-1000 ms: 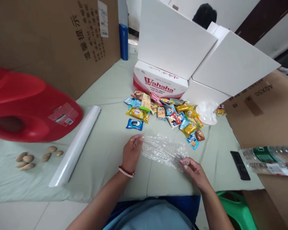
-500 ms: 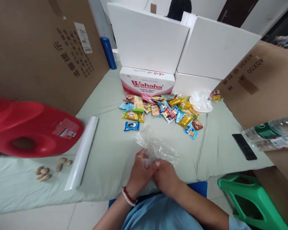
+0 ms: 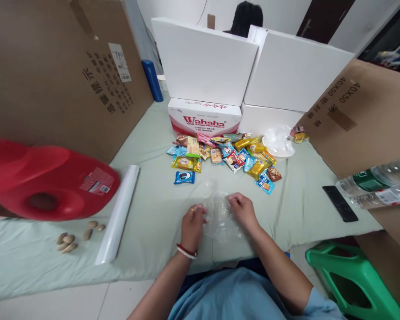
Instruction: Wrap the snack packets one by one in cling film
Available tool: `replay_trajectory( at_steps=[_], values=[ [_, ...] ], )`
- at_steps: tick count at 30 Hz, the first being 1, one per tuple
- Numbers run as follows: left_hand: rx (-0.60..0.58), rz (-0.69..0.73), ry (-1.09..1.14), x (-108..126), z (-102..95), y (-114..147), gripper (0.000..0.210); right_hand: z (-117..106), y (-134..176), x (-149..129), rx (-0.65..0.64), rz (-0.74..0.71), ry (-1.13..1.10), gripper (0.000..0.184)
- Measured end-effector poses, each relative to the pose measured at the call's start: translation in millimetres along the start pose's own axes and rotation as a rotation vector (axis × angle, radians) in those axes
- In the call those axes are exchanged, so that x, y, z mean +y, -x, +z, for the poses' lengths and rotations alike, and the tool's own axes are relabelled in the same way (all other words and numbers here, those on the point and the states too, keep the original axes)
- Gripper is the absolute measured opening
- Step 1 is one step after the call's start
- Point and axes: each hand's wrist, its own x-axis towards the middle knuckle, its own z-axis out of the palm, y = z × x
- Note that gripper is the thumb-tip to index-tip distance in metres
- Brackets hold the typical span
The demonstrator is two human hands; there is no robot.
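Note:
A clear plastic bag (image 3: 219,218) is spread between my two hands, just above or on the green cloth. My left hand (image 3: 193,224) pinches its left side, with a bracelet at the wrist. On the other side, my right hand (image 3: 244,212) has its fingers closed on the bag's right edge. Beyond the bag lies a heap of wrapped snacks (image 3: 232,160) in many colours. Nearest to my left hand among these is a blue snack packet (image 3: 184,177), lying apart from the heap.
At left stand a red jug (image 3: 70,182), a white roll (image 3: 118,215) and several brown stones (image 3: 66,242). A Wahaha box (image 3: 205,119) is behind the snacks, beside a white bowl (image 3: 282,153). A phone (image 3: 340,203) and plastic bottles (image 3: 370,181) lie at right, above a green stool (image 3: 356,275).
My hands were together at the bag and are now apart, the right one moved right and forward. The bag is stretched out wider between them.

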Motion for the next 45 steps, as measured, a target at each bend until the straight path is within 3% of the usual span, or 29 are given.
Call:
replay_trajectory(
  at_steps=[3,7,9,11,12,14,16,17,19,22,26,29,32,36,39,41,44,45],
  values=[
    [0.113,-0.136,0.061,0,-24.1,-18,0.049,-9,-14,6,0.086,0.065,-0.106,0.036],
    [0.184,-0.241,0.010,2,-69.8,-25,0.047,-26,-22,11,0.106,0.098,-0.125,0.037],
    [0.301,-0.152,-0.105,10,-86.2,-19,0.045,-31,-23,12,0.116,0.089,-0.081,0.037],
    [0.430,0.073,-0.298,23,-90.2,-8,0.035,-32,-22,11,0.114,0.065,-0.020,0.038],
    [0.454,0.221,-0.406,31,-86.4,-2,0.032,-32,-20,10,0.111,0.047,0.010,0.038],
    [0.346,0.497,-0.572,45,-67.4,7,0.036,-29,-17,6,0.102,0.009,0.058,0.037],
    [0.159,0.673,-0.729,53,-38.8,9,0.067,-27,-15,2,0.090,-0.023,0.084,0.037],
    [0.081,0.695,-0.812,53,-23.9,6,0.082,-26,-14,2,0.083,-0.034,0.091,0.037],
    [-0.029,0.614,-0.934,49,0.1,-8,0.083,-27,-15,3,0.068,-0.039,0.095,0.038],
    [-0.070,0.297,-0.937,37,11.5,-45,0.034,-36,-21,13,0.044,0.004,0.088,0.039],
    [0.016,0.168,-0.910,29,-8.1,-97,0.030,-53,-31,30,0.029,0.060,0.099,0.038],
    [0.068,0.121,-0.901,33,-20.9,-114,0.033,-58,-38,34,0.037,0.052,0.113,0.037],
    [0.018,0.284,-0.865,40,-14.7,-102,0.041,-55,-43,32,0.044,0.020,0.132,0.035],
    [-0.258,0.646,-0.979,40,12.3,-66,0.106,-49,-44,29,0.040,-0.012,0.141,0.036],
    [-0.410,0.671,-1.111,33,24.2,-48,0.126,-51,-43,30,0.065,-0.026,0.169,0.036],
    [-0.381,0.634,-1.106,27,24.0,-46,0.108,-55,-43,32,0.069,-0.027,0.194,0.036],
    [-0.211,0.468,-0.926,22,15.2,-60,0.037,-63,-43,33,0.057,-0.021,0.205,0.036],
    [-0.164,0.412,-0.862,22,10.9,-67,0.023,-65,-44,33,0.055,-0.022,0.205,0.036]
  ],
)
